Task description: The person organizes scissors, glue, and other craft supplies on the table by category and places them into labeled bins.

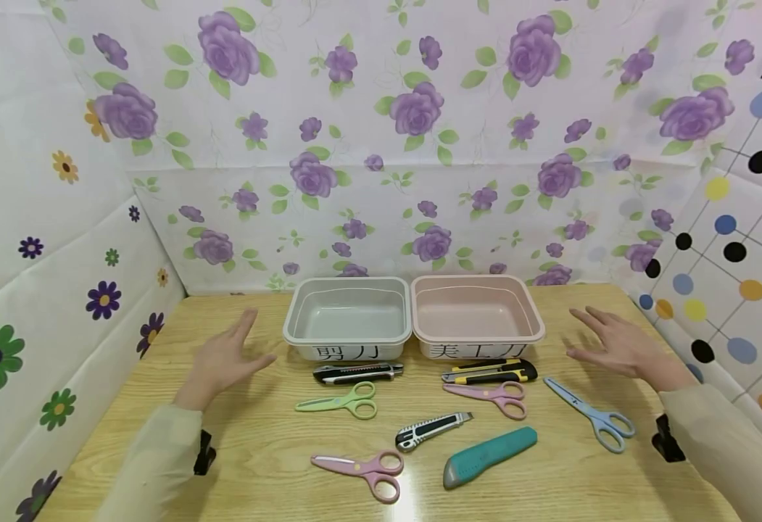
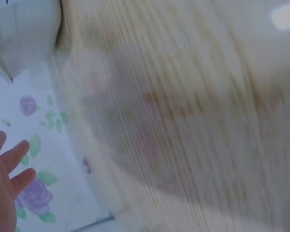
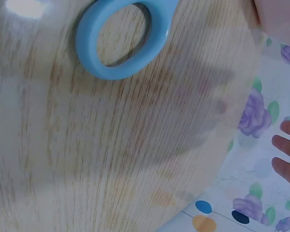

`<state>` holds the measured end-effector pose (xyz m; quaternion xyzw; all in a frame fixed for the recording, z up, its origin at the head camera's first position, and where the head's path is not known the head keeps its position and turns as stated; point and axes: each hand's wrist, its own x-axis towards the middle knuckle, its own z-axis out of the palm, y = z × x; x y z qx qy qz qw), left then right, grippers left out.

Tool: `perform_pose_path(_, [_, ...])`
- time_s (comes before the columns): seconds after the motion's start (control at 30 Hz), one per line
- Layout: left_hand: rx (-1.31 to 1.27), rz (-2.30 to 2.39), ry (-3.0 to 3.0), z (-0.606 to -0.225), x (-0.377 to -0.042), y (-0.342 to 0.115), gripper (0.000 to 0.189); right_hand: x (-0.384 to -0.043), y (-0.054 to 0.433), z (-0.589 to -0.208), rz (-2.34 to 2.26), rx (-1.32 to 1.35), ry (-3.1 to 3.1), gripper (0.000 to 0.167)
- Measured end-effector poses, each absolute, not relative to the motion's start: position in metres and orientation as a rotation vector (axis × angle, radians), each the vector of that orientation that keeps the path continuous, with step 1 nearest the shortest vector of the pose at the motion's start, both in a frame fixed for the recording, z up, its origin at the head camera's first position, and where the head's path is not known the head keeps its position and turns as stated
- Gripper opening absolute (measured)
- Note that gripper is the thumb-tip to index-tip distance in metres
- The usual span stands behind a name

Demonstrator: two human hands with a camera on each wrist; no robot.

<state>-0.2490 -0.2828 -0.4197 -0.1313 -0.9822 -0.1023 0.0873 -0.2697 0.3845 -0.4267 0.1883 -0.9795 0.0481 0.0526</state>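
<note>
My left hand (image 1: 224,360) hovers left of the grey bin (image 1: 348,341), fingers spread and holding nothing. On the other side, my right hand (image 1: 615,344) hangs over the table right of the pink bin (image 1: 478,339), also holding nothing. Blue scissors (image 1: 592,415) lie just below it. Green scissors (image 1: 344,401), pink scissors (image 1: 494,395) and a second pair of pink scissors (image 1: 364,467) lie between the hands. Among them are a silver box cutter (image 1: 429,431), a teal box cutter (image 1: 490,457), black box cutters (image 1: 357,373) and yellow-black box cutters (image 1: 490,372).
Both bins stand side by side at the back of the wooden table (image 1: 263,464), with printed labels on their fronts. Behind them hangs a flowered cloth (image 1: 367,196). Patterned cloths also close off the left and right sides. A black strap sits on each wrist.
</note>
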Motion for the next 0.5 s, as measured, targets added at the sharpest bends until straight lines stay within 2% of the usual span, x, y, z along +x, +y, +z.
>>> perform_pose_path(0.5, [-0.358,-0.506,-2.899,-0.423,-0.258,-0.253,0.089,-0.265,0.379,-0.422,0.228,0.566,-2.962,0.080])
